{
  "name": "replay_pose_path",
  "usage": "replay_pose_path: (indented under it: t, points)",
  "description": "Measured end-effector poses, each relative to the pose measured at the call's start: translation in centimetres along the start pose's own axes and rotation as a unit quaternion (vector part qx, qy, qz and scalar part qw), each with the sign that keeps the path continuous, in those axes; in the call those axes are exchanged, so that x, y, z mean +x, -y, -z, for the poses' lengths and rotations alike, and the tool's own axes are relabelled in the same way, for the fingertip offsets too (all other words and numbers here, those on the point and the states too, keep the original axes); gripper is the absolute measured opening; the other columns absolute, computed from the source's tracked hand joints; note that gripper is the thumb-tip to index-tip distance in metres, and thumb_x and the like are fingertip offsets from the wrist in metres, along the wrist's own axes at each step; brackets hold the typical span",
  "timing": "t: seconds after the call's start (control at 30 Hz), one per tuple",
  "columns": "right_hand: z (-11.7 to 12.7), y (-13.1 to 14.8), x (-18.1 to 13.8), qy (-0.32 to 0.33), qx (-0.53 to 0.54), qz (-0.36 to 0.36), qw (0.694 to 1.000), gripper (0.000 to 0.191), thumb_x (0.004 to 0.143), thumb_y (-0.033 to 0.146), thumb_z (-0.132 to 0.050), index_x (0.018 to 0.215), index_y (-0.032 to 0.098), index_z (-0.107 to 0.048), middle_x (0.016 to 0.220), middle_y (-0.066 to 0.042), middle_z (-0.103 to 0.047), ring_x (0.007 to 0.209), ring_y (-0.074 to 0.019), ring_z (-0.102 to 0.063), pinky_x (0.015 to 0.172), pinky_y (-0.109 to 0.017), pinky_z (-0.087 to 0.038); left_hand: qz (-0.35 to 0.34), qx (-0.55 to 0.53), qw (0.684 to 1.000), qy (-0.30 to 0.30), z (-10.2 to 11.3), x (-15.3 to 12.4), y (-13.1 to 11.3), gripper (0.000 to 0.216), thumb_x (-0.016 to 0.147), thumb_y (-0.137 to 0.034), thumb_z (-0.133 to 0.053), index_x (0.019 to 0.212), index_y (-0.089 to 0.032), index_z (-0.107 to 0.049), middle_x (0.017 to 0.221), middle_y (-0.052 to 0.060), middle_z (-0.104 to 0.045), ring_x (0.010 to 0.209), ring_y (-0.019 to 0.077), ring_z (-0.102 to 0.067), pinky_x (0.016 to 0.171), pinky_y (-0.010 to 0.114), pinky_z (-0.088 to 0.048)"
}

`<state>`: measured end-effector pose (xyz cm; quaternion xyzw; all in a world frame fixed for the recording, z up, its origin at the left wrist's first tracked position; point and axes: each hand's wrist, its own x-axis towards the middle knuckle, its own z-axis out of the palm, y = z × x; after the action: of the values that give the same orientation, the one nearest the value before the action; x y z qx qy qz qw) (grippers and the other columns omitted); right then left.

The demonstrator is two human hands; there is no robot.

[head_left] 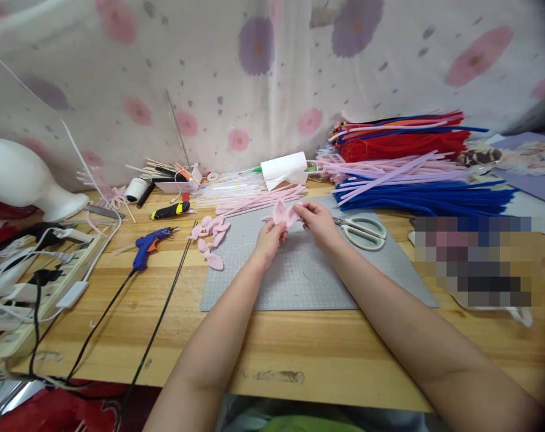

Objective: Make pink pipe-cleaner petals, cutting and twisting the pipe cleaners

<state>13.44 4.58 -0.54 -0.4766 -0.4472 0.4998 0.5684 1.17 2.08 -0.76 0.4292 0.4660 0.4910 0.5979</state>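
Note:
Between my two hands is a pink pipe-cleaner flower (279, 211) with pointed petals, raised over the grey cutting mat (308, 282). My left hand (271, 238) pinches its lower left part between thumb and fingers. On its right side, my right hand (316, 221) grips a petal with the fingertips. Several loose pink petals (215, 262) lie at the mat's left edge, left of my left hand. Scissors with pale green handles (366, 233) rest on the mat just right of my right hand.
A blue glue gun (146, 247), a black-and-yellow cutter (170, 210) and dark thin rods (164, 306) lie to the left, near a power strip (51, 294) with cables. Behind are pink pipe cleaners (258, 201), a white roll (284, 170) and blue pipe cleaners (425, 195).

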Motion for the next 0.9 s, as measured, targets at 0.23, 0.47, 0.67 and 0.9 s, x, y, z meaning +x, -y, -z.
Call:
replay_pose_path:
  t: [0.23, 0.47, 0.67, 0.9]
  points:
    - [0.3, -0.2, 0.2, 0.041, -0.062, 0.033, 0.997, 0.030, 0.062, 0.042, -0.064, 0.057, 0.019, -0.047, 0.046, 0.006, -0.045, 0.039, -0.0055, -0.035, 0.039, -0.021, -0.027, -0.023, -0.001, 1.000, -0.020, -0.4, -0.4, -0.4, 0.031, 0.060, -0.034, -0.069, 0.082, -0.013, -0.062, 0.076, 0.006, -0.064, 0.065, 0.0137, -0.059, 0.062, 0.026, -0.041]
    - [0.4, 1.0, -0.1, 0.146, -0.082, 0.007, 0.986, 0.031, 0.062, 0.043, -0.065, 0.056, 0.017, -0.050, 0.050, 0.004, -0.048, 0.042, -0.0056, -0.041, 0.041, -0.021, -0.032, -0.062, 0.023, 0.994, -0.084, 0.9, 0.3, -0.5, 0.019, 0.061, -0.030, -0.067, 0.068, -0.014, -0.064, 0.062, -0.001, -0.060, 0.060, 0.0103, -0.053, 0.062, 0.023, -0.040]
    - [0.7, 1.1, 0.1, 0.153, -0.114, -0.002, 0.982, 0.033, 0.062, 0.047, -0.064, 0.058, 0.016, -0.054, 0.052, 0.003, -0.052, 0.042, -0.0058, -0.043, 0.042, -0.021, -0.036, -0.076, 0.076, 0.992, -0.063, 1.3, 0.4, -0.6, 0.017, 0.060, -0.029, -0.067, 0.066, -0.013, -0.067, 0.063, 0.001, -0.063, 0.061, 0.0115, -0.054, 0.063, 0.023, -0.040]
    - [1.0, 0.4, 0.4, 0.138, -0.156, 0.023, 0.978, 0.033, 0.065, 0.047, -0.062, 0.056, 0.016, -0.054, 0.050, 0.002, -0.053, 0.040, -0.0069, -0.044, 0.042, -0.022, -0.036, -0.060, 0.067, 0.995, -0.034, 1.4, 0.8, 0.7, 0.020, 0.061, -0.032, -0.068, 0.070, -0.014, -0.068, 0.066, 0.002, -0.064, 0.063, 0.0127, -0.057, 0.067, 0.026, -0.044]
